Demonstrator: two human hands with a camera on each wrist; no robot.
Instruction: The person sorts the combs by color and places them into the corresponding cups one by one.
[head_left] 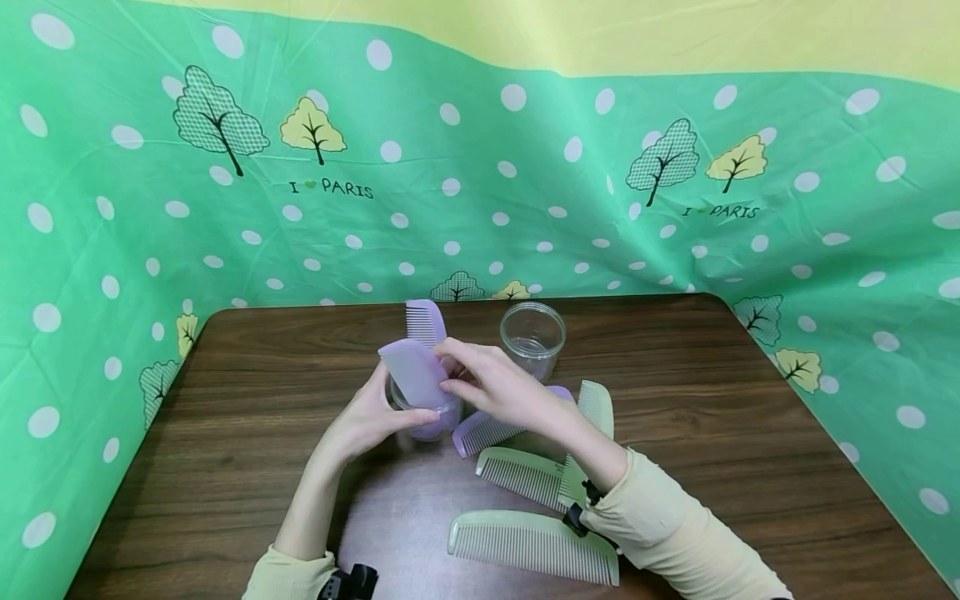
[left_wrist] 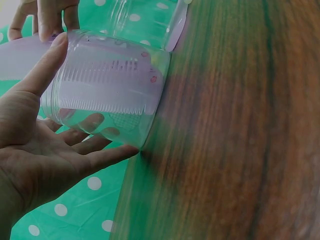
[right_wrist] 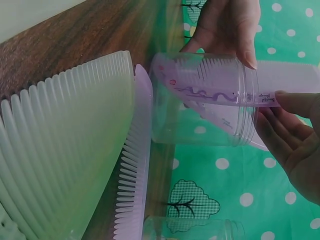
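A clear jar stands upright on the table, and my left hand holds it around the side with the thumb at the rim. Two purple combs are in the jar, their upper ends sticking out. My right hand pinches the nearer purple comb by its edge between thumb and fingers. The other purple comb leans out behind it, towards the far side. In the right wrist view, teeth of the pinched comb show through the jar wall.
Another purple comb lies partly under my right forearm. Several green combs lie to the right, among them a curved comb and a long comb nearest me. A second clear jar stands at the back. Polka-dot cloth hangs behind the table.
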